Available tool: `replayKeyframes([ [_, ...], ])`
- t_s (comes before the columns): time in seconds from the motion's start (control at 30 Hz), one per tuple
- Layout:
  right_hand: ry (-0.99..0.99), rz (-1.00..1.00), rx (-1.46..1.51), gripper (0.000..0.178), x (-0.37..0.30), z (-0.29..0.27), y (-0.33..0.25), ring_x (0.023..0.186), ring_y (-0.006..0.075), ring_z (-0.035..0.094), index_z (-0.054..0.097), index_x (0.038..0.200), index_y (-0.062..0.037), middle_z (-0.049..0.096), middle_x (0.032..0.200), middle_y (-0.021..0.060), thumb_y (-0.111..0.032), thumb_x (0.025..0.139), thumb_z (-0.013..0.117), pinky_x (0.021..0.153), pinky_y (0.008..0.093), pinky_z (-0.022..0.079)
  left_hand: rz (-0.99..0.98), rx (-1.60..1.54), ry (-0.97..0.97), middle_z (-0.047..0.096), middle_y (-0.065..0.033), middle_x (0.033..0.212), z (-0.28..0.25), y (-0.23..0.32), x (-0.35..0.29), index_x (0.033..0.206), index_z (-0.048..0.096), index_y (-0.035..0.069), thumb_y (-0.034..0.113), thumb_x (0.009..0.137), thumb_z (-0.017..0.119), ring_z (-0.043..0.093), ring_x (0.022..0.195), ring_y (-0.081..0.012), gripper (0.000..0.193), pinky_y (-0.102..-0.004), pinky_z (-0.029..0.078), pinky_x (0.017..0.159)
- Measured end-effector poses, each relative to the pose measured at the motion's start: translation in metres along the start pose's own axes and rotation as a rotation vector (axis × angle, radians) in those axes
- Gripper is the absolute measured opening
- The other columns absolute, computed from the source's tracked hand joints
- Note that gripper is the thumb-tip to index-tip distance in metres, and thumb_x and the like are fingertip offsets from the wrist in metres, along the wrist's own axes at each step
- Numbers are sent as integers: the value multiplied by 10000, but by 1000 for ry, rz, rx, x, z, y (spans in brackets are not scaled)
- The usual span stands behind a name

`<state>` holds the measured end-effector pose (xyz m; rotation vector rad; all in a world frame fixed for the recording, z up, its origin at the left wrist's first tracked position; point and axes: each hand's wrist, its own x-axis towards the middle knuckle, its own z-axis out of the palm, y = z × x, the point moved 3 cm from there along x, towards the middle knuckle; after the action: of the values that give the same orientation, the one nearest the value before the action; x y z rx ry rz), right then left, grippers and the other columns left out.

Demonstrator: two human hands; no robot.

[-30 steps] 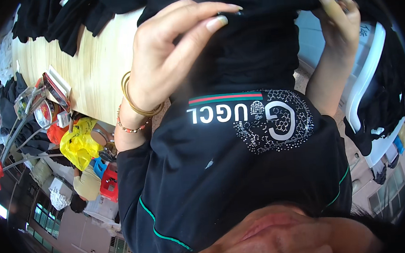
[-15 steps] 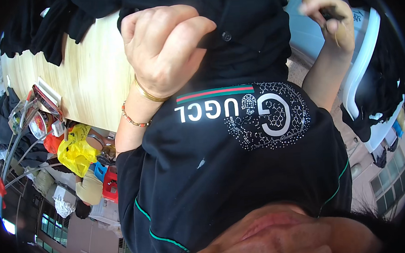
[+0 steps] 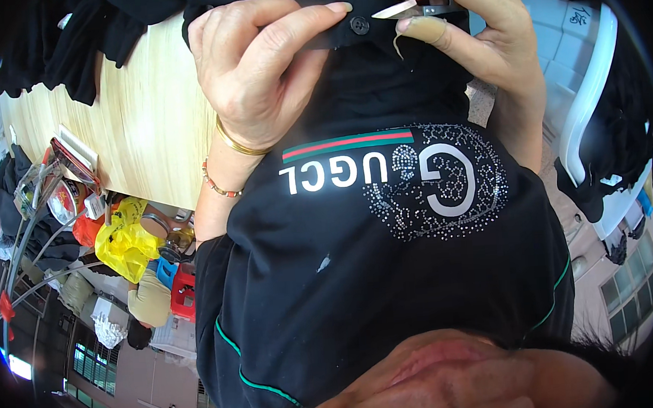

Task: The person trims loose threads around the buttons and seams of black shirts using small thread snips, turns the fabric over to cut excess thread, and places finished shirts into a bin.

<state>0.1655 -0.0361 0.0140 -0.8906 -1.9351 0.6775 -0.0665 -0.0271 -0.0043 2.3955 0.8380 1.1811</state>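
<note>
A black garment [image 3: 367, 70] with a dark button [image 3: 360, 25] lies in front of my chest. My left hand [image 3: 258, 66] is closed in a pinch on its cloth, the fingertips just left of the button. Thread snips [image 3: 397, 10] sit in my right hand [image 3: 480, 30], between the thumb and fingers. Their two pointed blades are spread and aim left, close beside the button. A tan wrap [image 3: 424, 30] covers the right thumb's tip, and a thin strand dangles below it.
More black cloth [image 3: 56, 56] lies over the pale wooden table [image 3: 149, 117] at left. A white-rimmed tub [image 3: 592, 90] stands at right, with black cloth beyond it. Lower left hold a yellow bag [image 3: 128, 242], a red stool [image 3: 184, 293] and another person [image 3: 150, 298].
My right hand has swung left to the garment, bringing the snips beside the button. My left hand stays at the cloth, its index finger now stretched further toward the button.
</note>
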Motion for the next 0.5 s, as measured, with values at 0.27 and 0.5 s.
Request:
replayKeyframes([
  [0.27,-55,123,-49,392,-4,-4,1,763,157,610,759,1148,-21,672,868,53,-78,768,838,663,277,458,48,-16,74,637,22,837,8,-5,2,1021,787,173,33,631,807,562,737,-151,414,-325,377,765],
  [0.5,-65,9,-58,391,-2,-1,2,738,163,594,771,1144,-63,649,837,27,-108,761,839,647,293,428,69,-39,100,637,19,829,11,-6,2,1015,785,168,42,645,799,558,729,-149,392,-325,375,775],
])
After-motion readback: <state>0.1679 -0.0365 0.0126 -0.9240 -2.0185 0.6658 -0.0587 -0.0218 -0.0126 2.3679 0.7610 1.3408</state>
